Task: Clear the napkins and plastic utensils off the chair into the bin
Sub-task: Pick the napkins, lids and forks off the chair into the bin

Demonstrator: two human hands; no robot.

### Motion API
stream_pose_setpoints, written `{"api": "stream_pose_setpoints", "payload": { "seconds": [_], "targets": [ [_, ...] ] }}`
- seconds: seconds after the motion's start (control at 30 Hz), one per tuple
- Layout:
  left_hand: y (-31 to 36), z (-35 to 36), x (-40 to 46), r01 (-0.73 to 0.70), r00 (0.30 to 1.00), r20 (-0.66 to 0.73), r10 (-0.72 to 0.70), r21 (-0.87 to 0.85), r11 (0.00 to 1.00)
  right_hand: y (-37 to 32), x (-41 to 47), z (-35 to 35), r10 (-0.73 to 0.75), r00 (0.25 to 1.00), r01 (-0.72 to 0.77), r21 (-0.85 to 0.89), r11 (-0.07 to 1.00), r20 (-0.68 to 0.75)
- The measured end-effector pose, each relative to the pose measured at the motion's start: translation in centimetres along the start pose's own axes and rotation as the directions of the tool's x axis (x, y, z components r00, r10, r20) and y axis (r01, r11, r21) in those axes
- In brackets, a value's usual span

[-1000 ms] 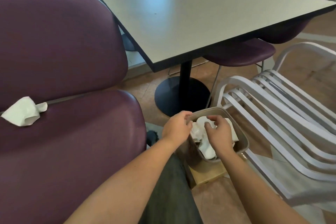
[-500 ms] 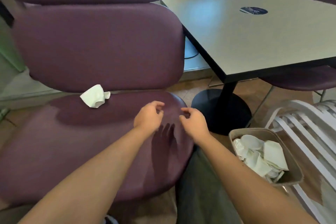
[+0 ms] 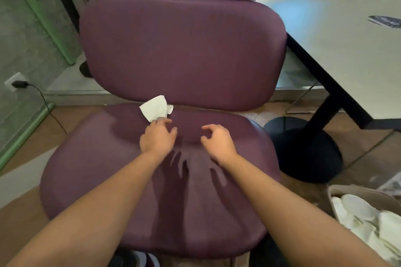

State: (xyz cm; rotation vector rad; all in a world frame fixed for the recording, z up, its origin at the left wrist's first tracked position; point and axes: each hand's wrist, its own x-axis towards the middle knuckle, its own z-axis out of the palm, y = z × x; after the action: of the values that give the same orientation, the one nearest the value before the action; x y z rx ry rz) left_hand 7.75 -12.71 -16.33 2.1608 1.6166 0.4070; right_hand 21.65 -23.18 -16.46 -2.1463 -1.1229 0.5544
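At seat's back edge napkin (image 3: pixel 155 108), left hand (image 3: pixel 156 138) fingers just short

Both hands left bin (image 3: pixel 338 191), now over chair seat (image 3: pixel 91 169); left hand (image 3: pixel 157 137) fingertips reach napkin (image 3: pixel 155 107).

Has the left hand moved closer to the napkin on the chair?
Yes. The left hand has reached forward over the chair seat; its fingertips now meet the napkin.

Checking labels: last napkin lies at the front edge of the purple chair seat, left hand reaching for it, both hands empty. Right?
Not quite. In the head view the napkin lies at the back of the seat, against the backrest. The left hand does reach for it; the right hand is empty too.
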Motion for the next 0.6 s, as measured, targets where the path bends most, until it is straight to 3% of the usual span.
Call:
{"api": "stream_pose_setpoints", "payload": {
  "seconds": [0.17,0.3,0.6],
  "targets": [
    [-2.8,-0.3,3.5,0.214,0.977,-0.014,-0.214,0.105,0.971,-1.0,3.2,3.0,-0.017,0.998,0.019,-0.037,0.999,0.064],
    [-4.5,0.1,7.3,0.337,0.938,0.053,-0.344,0.112,0.935,-1.6,6.4,5.5,-0.022,0.995,0.028,-0.055,0.998,0.1],
    [-6.3,1.2,13.0,0.453,0.883,0.102,-0.458,0.07,0.889,-3.4,12.9,8.4,-0.091,0.992,0.101,-0.115,0.988,0.089]
  ]
}}
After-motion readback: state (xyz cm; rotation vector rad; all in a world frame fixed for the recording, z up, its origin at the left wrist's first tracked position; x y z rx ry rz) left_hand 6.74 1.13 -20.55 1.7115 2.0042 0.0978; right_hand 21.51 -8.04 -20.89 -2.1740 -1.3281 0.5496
